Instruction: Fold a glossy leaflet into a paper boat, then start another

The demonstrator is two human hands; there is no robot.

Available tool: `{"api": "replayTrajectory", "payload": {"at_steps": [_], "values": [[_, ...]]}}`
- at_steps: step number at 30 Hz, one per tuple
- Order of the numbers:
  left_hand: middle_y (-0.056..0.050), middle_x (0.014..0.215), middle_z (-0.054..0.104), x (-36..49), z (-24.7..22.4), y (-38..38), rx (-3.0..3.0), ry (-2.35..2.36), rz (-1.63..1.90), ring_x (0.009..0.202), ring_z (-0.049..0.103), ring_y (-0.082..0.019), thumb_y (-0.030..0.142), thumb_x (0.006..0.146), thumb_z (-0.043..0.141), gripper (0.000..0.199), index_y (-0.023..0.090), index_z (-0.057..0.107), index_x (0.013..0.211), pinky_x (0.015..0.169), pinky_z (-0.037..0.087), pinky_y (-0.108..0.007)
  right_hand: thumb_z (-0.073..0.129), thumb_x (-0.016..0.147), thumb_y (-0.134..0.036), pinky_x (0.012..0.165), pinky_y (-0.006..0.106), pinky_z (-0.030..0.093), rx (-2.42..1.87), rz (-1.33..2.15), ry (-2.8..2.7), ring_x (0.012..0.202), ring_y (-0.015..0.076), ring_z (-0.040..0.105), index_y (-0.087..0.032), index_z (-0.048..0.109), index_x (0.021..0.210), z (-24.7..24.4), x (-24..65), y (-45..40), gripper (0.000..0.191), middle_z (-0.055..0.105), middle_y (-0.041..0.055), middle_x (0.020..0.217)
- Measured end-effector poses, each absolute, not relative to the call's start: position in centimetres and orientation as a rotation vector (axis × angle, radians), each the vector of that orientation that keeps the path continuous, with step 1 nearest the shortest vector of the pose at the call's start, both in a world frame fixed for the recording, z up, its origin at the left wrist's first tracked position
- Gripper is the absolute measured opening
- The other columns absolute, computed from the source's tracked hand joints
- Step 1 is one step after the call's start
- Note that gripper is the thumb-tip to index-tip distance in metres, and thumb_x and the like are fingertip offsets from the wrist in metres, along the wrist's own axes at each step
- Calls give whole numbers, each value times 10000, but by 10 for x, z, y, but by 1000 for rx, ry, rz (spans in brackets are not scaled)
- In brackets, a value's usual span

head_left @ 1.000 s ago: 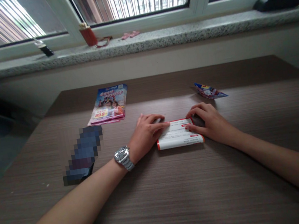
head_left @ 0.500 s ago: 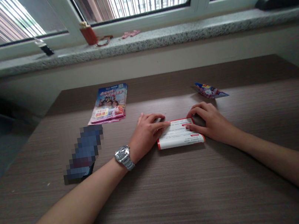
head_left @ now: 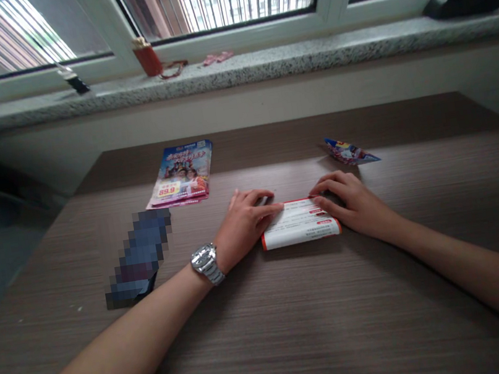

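A white leaflet [head_left: 299, 224] with red edges and small print lies folded over on the wooden table, its near edge curving up like a soft bend. My left hand [head_left: 248, 217] grips its left side, thumb on the top and fingers curled at the far left corner. At the far right corner, my right hand [head_left: 346, 200] has its thumb laid on the paper and its fingertips bent along the far edge. The undersides of the fingers are hidden.
A stack of colourful flyers [head_left: 184, 170] lies at the back left, above a blurred dark flat object [head_left: 140, 256]. A small folded paper shape [head_left: 350, 152] stands behind my right hand. Beyond the table, a stone windowsill [head_left: 269, 68] holds a red case [head_left: 147, 60] and other small things.
My right thumb has shifted outward and toward the far edge of the leaflet, uncovering more print. My left hand stays in place.
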State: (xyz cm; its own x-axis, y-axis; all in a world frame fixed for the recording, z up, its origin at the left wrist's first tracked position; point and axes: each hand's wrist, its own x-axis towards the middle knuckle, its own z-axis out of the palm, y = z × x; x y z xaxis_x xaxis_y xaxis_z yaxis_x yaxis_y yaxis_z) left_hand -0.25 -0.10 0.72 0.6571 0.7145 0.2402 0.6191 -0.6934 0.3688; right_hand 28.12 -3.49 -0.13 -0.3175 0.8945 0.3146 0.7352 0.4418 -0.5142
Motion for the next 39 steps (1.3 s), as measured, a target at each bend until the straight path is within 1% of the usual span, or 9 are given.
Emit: {"api": "replayTrajectory", "payload": {"at_steps": [4, 8, 12, 16, 18, 22, 26, 35, 39], "values": [[-56, 1364, 626, -2, 7, -1, 2629, 1073, 532, 1237, 586, -260, 246, 1000, 609, 261, 358, 736, 1198, 1169, 291, -668, 397, 1064, -421, 1025, 483, 475, -1331, 444, -2093, 1155, 279, 615, -228, 688, 1180, 8, 281, -37, 368, 688, 107, 1192], [-54, 1371, 622, -2, 8, -1, 2630, 1079, 525, 1245, 580, -260, 252, 1005, 600, 266, 365, 734, 1205, 1171, 297, -664, 328, 1075, -435, 1073, 510, 474, -1291, 386, -2132, 1251, 295, 612, -225, 665, 1284, 21, 275, -47, 449, 670, 128, 1332], [-52, 1370, 622, -1, 9, -2, 2627, 1089, 525, 1246, 582, -258, 264, 1007, 598, 258, 366, 737, 1199, 1179, 292, -655, 326, 1076, -438, 1164, 565, 397, -1259, 305, -2360, 1406, 311, 498, -193, 497, 1499, 24, 263, -62, 518, 524, 163, 1536], [-51, 1374, 621, -1, 9, -2, 2635, 1083, 527, 1250, 579, -254, 269, 1009, 595, 259, 365, 733, 1207, 1183, 288, -645, 354, 1067, -465, 1230, 564, 308, -1227, 227, -2537, 1510, 301, 360, -147, 336, 1596, 18, 253, -72, 617, 401, 186, 1619], [-52, 1370, 624, -1, 9, -2, 2635, 1079, 526, 1247, 579, -252, 270, 1013, 590, 259, 364, 733, 1207, 1182, 291, -643, 376, 1058, -495, 1232, 553, 312, -1215, 201, -2587, 1525, 302, 327, -130, 300, 1609, 15, 251, -75, 665, 357, 196, 1636], [-49, 1365, 625, -2, 9, -2, 2639, 1078, 519, 1246, 577, -252, 242, 1001, 606, 279, 368, 730, 1218, 1182, 291, -638, 398, 1042, -540, 1215, 561, 342, -1217, 183, -2644, 1525, 340, 310, -86, 330, 1594, 11, 251, -78, 718, 311, 222, 1641], [-51, 1374, 622, -2, 9, -2, 2646, 1074, 515, 1245, 578, -250, 231, 996, 611, 301, 374, 718, 1239, 1181, 297, -627, 441, 1021, -567, 1215, 570, 339, -1216, 192, -2654, 1532, 348, 287, -127, 286, 1618, 8, 252, -80, 758, 289, 198, 1651], [-57, 1373, 625, -1, 10, -2, 2634, 1077, 513, 1238, 582, -260, 258, 1010, 589, 264, 359, 733, 1206, 1173, 289, -658, 474, 993, -610, 1236, 568, 291, -1186, 164, -2684, 1559, 347, 198, -141, 122, 1650, 1, 253, -82, 881, 194, 189, 1680], [-57, 1371, 625, -2, 10, -1, 2640, 1079, 524, 1241, 585, -257, 250, 1007, 593, 265, 357, 733, 1204, 1181, 285, -648, 476, 982, -633, 1245, 562, 269, -1201, 167, -2697, 1569, 343, 143, -125, 95, 1650, 0, 253, -83, 922, 154, 195, 1689]]}}
